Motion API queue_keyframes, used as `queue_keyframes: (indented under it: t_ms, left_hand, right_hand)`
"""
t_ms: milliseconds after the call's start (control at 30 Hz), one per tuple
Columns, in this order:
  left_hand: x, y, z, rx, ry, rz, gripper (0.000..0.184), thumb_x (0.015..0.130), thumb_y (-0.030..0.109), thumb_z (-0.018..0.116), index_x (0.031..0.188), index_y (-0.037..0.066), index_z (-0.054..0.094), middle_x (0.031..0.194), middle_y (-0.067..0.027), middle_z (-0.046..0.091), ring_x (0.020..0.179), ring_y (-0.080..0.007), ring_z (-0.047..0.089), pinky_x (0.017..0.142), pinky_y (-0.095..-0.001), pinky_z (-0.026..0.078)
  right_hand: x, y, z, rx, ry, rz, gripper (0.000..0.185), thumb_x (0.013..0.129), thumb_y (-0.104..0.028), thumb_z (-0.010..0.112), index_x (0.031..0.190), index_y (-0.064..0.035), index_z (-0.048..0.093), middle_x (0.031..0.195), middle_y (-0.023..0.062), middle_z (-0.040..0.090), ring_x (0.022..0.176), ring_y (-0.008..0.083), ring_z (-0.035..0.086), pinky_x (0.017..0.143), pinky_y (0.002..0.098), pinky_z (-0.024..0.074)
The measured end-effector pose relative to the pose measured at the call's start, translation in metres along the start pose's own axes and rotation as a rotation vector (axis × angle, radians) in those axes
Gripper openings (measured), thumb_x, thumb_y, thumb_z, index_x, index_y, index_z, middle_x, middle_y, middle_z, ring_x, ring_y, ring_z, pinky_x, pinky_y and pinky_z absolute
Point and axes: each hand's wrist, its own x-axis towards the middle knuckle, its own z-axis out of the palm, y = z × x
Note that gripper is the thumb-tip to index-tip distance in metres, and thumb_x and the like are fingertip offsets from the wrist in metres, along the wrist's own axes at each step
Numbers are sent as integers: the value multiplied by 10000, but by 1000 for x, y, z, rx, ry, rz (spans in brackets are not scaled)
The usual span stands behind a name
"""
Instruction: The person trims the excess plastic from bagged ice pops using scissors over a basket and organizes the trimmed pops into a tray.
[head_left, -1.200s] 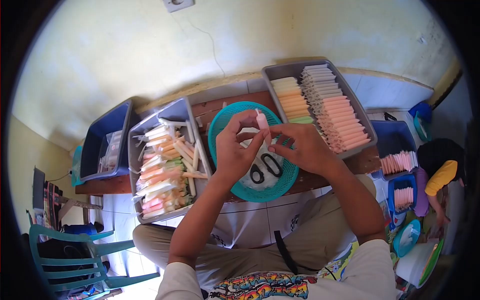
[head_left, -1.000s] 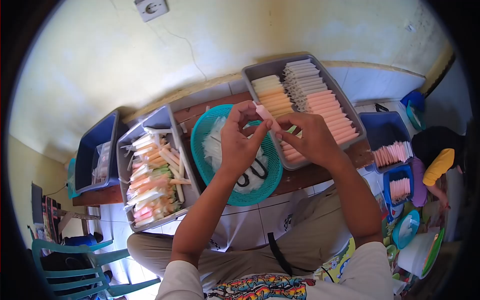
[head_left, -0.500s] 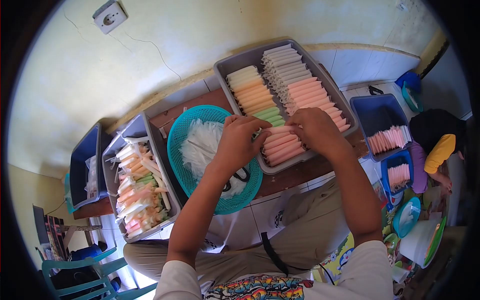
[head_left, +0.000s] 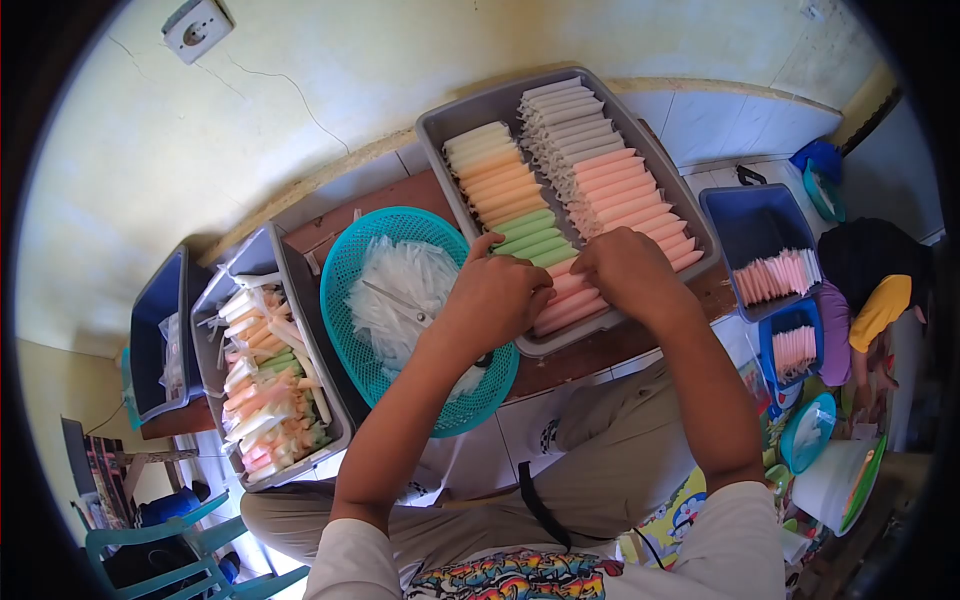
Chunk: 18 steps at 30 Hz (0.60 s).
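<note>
At the left of the frame we have a grey tray heaped with loose filled tubes; they lie at all angles, so a knock could send the top ones sliding.

Left of centre, on the worktop, sits a turquoise mesh basket with clear plastic wrapping in it. Scissors lie on the wrapping, and our left forearm passes over them; if we drop that arm, we could catch the metal or tip the basket.

At the centre, our left hand is over the pink tubes at the near end of the left row in the sorting tray. Its fingers are mostly curled; we cannot tell whether they hold anything, as the tips are hidden. Beside it, our right hand bends down at the same row, fingers drawn close together, their grip hidden too.

Pressing hard here could split a thin skin or twist an end loose, we think, and a sideways push could skew the green tubes just above, or the longer pink row at right.
</note>
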Motion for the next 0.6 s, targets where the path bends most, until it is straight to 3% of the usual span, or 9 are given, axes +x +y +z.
queue_keyframes:
  t_ms: [233,300,500,600]
  left_hand:
    - [3,2,3,92,-13,-11,159,938,240,787,1018,124,860,944,-93,815,1006,-280,768,1259,-504,365]
    - [8,6,-1,180,-156,-91,179,874,245,836,1017,142,863,959,-73,823,1038,-257,771,1268,-500,355]
    - [13,9,3,217,-199,-147,221,794,251,905,1002,187,865,943,-22,840,1015,-229,792,1275,-475,351]
    - [17,12,3,251,-258,-187,226,786,247,910,1004,202,869,928,-20,842,981,-237,800,1270,-469,353]
  right_hand:
    - [2,-2,3,35,-51,13,182,853,-58,793,1017,-42,870,1027,174,814,1033,376,756,945,479,598]
    - [1,-3,4,47,-54,-18,186,857,-61,792,1024,-35,869,1025,179,810,1038,379,754,955,477,595]
    - [-4,-16,-7,159,-97,56,206,866,-113,799,1029,-8,866,1056,198,783,1058,386,746,980,475,580]
    - [-3,-16,-9,107,-103,45,226,878,-158,825,1080,-81,891,1098,215,803,1125,378,754,1008,489,594]
